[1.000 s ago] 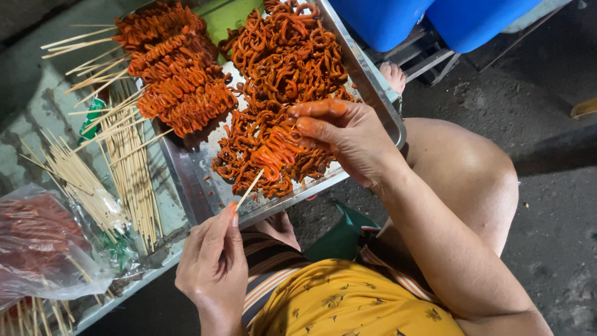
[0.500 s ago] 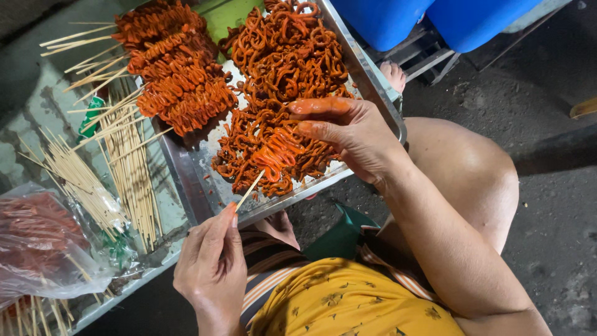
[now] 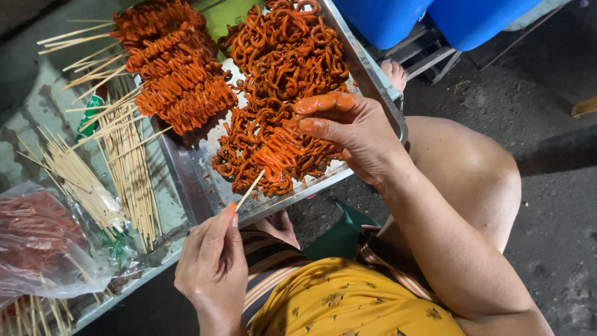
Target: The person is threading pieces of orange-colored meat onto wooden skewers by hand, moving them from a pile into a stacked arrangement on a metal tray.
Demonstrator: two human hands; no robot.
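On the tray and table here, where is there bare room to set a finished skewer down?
Bare metal shows on the tray between the loose meat pile and the finished skewers, and along the near rim by the left hand. The table is crowded with bare sticks and a plastic bag.

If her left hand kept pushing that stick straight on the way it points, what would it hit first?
Most likely the orange curled strip pinched by the right hand. The left hand aims its bamboo skewer up at it; the tip looks almost touching, though depth is unclear.
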